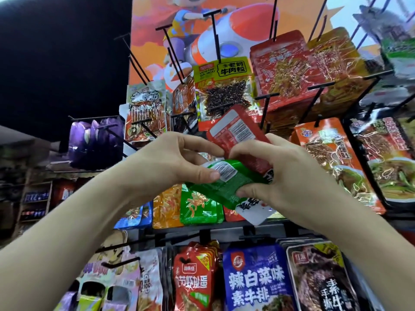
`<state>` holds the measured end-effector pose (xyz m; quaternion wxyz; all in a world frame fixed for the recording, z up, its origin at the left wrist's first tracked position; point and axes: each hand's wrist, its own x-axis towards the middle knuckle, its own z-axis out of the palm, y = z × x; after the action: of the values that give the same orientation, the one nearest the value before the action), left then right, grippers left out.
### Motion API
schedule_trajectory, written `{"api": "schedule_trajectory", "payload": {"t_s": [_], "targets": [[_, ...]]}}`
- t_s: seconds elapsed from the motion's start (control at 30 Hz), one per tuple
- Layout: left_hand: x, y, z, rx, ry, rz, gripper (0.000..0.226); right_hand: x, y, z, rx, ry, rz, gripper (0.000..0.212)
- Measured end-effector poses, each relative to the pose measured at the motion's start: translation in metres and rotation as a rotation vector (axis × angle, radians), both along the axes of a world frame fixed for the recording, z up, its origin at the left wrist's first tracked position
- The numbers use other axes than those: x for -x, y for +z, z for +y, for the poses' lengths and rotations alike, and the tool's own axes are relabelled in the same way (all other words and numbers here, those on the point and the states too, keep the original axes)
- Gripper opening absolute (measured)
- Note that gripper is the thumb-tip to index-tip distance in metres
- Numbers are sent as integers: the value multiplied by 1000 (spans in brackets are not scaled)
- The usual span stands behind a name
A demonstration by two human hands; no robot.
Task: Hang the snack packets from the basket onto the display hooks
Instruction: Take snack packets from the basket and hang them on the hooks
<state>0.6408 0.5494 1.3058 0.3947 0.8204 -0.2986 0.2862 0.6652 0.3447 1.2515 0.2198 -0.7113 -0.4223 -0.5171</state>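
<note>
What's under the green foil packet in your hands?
A white packet with black lettering pokes out beneath the green foil packet; the rest of it is covered by that packet and the right hand, so how it is held cannot be seen.

Two hands, left hand (179, 158) and right hand (280, 176), two packets between them: one red packet (235, 131), one green packet (224, 185). Hanging packets (253, 279): honestly too many to count.
</note>
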Motion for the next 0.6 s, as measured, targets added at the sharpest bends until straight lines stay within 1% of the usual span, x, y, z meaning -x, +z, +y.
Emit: {"api": "schedule_trajectory", "payload": {"t_s": [0.07, 0.13, 0.17, 0.23, 0.27, 0.33, 0.47, 0.5, 0.53, 0.57, 0.6], "targets": [[2, -3, -2, -91, 168, -272, 38, -13, 7, 4, -36, 56, 99, 42], [2, -6, -2, -120, 280, -459, 43, -22, 12, 8, -66, 115, 212, 28], [2, -7, -3, -109, 301, -499, 43, -25, 16, 10, -78, 146, 249, 21], [2, -7, -3, -95, 307, -527, 31, -24, 14, 12, -41, 224, 283, 12], [2, -7, -2, -94, 299, -532, 27, -22, 15, 11, -39, 259, 303, 10], [5, -7, -1, -88, 249, -537, 27, -21, 20, 10, -21, 274, 335, 9], [13, -7, -2, -132, 129, -424, 16, -14, 25, 10, 35, 220, 333, 8], [11, -9, -1, -153, 139, -450, 14, -14, 24, 12, 30, 215, 331, 7], [10, -10, 0, -189, 189, -541, 14, -13, 24, 13, 17, 227, 341, 8], [8, -11, 2, -237, 263, -680, 17, -14, 23, 12, 6, 239, 359, 13], [5, -13, 4, -275, 320, -813, 19, -15, 21, 10, -4, 246, 391, 24]]}}
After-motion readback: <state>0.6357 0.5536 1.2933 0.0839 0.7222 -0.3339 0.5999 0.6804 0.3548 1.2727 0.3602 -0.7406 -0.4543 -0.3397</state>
